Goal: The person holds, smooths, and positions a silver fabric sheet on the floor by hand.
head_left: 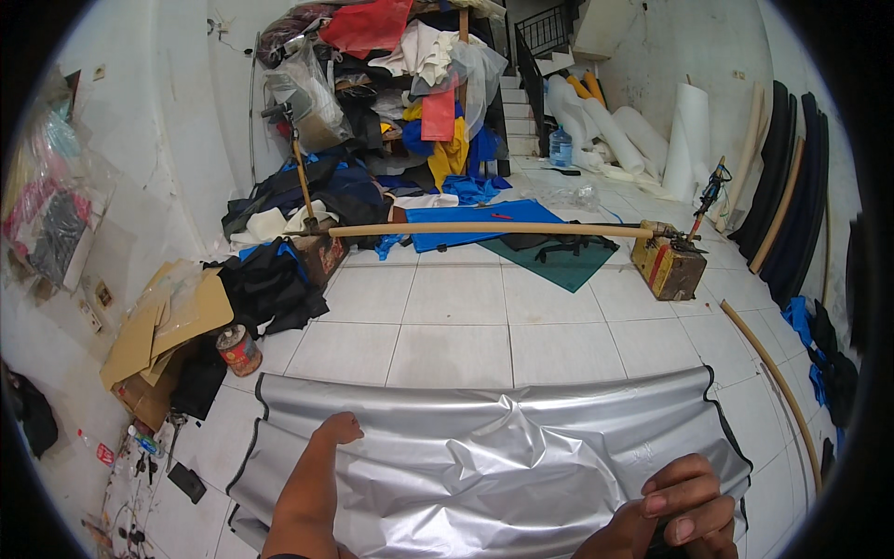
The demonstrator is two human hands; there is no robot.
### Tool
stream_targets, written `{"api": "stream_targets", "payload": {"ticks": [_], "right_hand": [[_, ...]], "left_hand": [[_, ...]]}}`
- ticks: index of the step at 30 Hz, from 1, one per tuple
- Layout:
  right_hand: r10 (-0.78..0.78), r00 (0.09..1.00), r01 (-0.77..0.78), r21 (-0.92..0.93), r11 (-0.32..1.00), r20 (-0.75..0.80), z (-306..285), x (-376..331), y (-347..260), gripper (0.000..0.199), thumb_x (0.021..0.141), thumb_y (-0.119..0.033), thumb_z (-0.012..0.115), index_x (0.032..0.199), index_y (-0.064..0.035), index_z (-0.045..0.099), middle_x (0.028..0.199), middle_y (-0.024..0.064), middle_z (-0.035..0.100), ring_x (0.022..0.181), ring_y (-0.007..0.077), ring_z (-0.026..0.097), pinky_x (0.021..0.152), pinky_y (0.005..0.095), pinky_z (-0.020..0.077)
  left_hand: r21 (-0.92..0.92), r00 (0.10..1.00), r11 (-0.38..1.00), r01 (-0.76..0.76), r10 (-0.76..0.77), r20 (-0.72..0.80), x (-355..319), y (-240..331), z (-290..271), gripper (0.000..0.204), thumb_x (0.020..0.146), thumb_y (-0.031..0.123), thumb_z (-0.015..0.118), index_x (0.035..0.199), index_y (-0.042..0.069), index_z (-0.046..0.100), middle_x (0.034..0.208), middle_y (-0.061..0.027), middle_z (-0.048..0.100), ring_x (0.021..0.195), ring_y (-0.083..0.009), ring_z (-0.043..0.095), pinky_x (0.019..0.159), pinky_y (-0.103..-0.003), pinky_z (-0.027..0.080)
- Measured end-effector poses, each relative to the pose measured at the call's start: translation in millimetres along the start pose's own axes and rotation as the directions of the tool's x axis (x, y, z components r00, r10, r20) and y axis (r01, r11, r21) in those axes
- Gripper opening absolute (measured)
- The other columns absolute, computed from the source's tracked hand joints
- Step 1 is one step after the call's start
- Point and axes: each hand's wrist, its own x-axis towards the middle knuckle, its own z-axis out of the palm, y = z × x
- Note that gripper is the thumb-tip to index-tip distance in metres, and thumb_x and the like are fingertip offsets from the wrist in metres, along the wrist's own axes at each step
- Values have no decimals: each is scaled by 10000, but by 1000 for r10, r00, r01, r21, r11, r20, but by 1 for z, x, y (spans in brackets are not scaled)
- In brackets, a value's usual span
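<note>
Neighbouring silver sheet (pixel 410 466): red can (pixel 240 352)

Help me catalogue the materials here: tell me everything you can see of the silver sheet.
The silver sheet looks like shiny coated fabric, with black edging down its left and right sides. It lies on the white tiled floor, creased and puckered around the middle. Its near part leaves the picture. The left hand is at its upper left, the right hand over its lower right; contact is unclear.
</note>
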Motion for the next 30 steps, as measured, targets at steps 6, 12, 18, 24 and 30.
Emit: {"api": "stream_targets", "payload": {"ticks": [6,12,18,24,30], "right_hand": [[22,998,-23,-15,1000,-57,5,3,-2,341,918,-111,576,659,-97,355,784,22,525,550,183,559,445,330,449],[6,996,-15,-109,994,-84,11,1,-2,337,904,-95,594,668,-94,354,794,21,526,562,183,564,444,322,447],[217,976,-212,199,957,-4,16,20,-31,342,954,-360,455,1148,-103,570,996,153,625,830,399,615,680,525,448],[233,971,-238,191,952,45,10,22,-33,331,956,-340,457,1155,-97,563,1002,142,620,849,389,616,689,525,452],[223,972,-232,174,957,73,8,21,-31,336,933,-338,489,1126,-73,564,1015,143,621,855,394,617,692,524,449]], "left_hand": [[9,1000,1000,13,-13,10,0,1,-1,376,736,316,738,1002,57,675,1070,-162,701,1025,-334,651,891,-407,515],[3,999,1000,25,-25,20,-4,6,-3,372,737,317,741,1000,62,678,1074,-160,702,1024,-331,652,891,-406,516],[2,1000,1000,7,-7,-9,-8,8,-4,355,734,322,742,974,68,682,1041,-157,709,1007,-329,659,879,-411,522],[10,1000,1000,0,0,-16,-7,7,-5,361,723,323,740,973,70,681,1033,-160,709,998,-331,660,878,-410,522],[0,1000,1000,10,-10,-12,-5,3,-3,367,723,323,737,978,66,680,1030,-161,708,995,-331,658,873,-405,522]]}}
